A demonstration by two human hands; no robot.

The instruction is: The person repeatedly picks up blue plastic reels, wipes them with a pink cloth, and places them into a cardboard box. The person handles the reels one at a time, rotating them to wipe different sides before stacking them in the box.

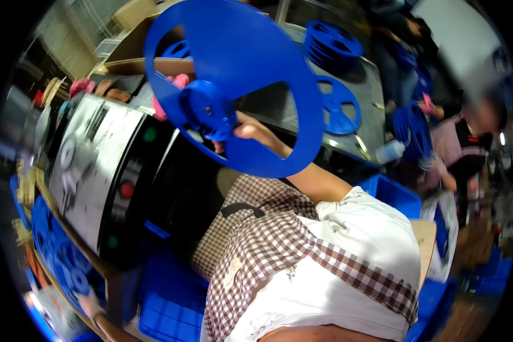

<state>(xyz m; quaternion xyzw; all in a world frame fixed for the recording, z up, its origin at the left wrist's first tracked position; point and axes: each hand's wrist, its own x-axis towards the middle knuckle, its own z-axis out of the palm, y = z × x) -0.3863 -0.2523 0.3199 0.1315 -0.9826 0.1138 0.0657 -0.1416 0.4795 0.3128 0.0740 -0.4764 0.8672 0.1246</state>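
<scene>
A large blue plastic reel (256, 51) is held up in front of me, tilted, its round hub facing left. My right hand (253, 131) is closed on it near the hub, and part of the fingers is hidden behind the blue plastic. At the lower left, my left hand (90, 305) reaches to blue reels (60, 256) in a cardboard carton (74, 228). Its fingers close on the edge of one reel by a small round hub; the fingertips are small and partly hidden.
A machine with a metal top (100, 154) and red and green buttons stands left. Stacked reels (333, 48) and a flat reel (341, 111) lie on the table (370, 85). Blue crates (174, 302) are below. A co-worker (456, 137) handles reels at right; pink-gloved hands show behind mine.
</scene>
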